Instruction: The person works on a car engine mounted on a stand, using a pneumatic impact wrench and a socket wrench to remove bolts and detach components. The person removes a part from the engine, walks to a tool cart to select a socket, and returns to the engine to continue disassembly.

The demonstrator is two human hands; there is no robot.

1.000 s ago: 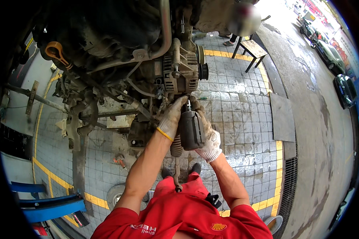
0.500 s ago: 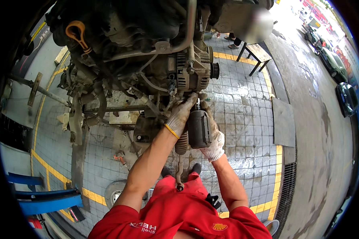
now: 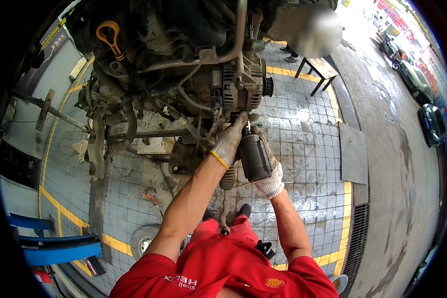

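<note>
My right hand (image 3: 271, 171), in a white work glove, grips a black impact wrench (image 3: 256, 159) along its right side. The wrench's metal drive end (image 3: 248, 128) points up toward the underside of the alternator (image 3: 240, 88). Whether it sits on a fastener is hidden. My left hand (image 3: 232, 135), in a soiled glove with a yellow cuff edge, is closed beside that drive end, just below the alternator. What its fingers hold cannot be made out.
An engine with an orange dipstick handle (image 3: 108, 34) hangs above my hands. A ribbed hose (image 3: 227, 180) hangs left of the wrench. Blue lift arms (image 3: 60, 248) and a tyre (image 3: 143, 240) lie at lower left, a small stool (image 3: 322, 68) at upper right. Another person's foot shows nearby.
The rear of the impact wrench has swung a little to the right together with my right hand. My left hand stays at its front end. The engine has shifted slightly in view.
</note>
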